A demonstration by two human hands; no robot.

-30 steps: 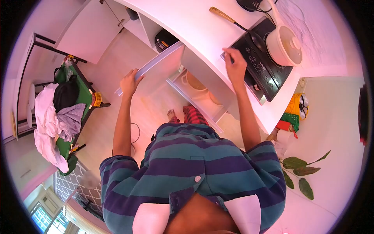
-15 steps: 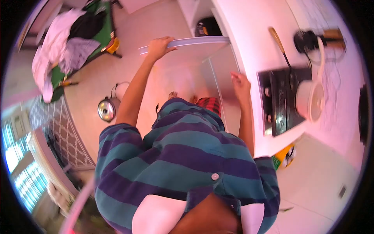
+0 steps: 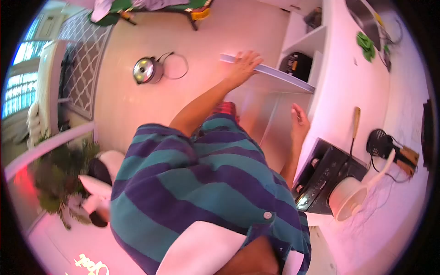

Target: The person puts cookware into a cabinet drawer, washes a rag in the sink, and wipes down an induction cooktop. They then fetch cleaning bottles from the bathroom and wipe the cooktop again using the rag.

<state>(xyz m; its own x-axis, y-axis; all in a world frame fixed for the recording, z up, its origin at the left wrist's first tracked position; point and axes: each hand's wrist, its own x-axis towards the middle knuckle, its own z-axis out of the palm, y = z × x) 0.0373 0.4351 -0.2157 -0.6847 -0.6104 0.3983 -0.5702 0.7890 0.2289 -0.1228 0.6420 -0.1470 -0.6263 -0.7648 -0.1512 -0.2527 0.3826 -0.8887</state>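
My left hand [image 3: 243,67] grips the top edge of an open white cabinet door [image 3: 270,75] below the white counter [image 3: 348,91]. My right hand [image 3: 299,123] hangs in front of the counter's edge with its fingers apart, holding nothing. It is near the black induction cooktop [image 3: 327,176], on which a white lidded pot [image 3: 350,197] stands. A ladle with a wooden handle [image 3: 355,123] lies on the counter with its bowl end toward the cooktop. My striped shirt fills the lower middle of the view.
A steel pot with a cord [image 3: 147,69] sits on the floor. A black appliance [image 3: 298,64] sits in the open shelf beside the door. A black device with cables [image 3: 382,144] and a green cloth [image 3: 365,43] lie on the counter. A plant [image 3: 55,178] stands at left.
The view has swung round to the left. My left hand stays on the cabinet door's edge. My right hand has left the cooktop and dropped in front of the counter's edge.
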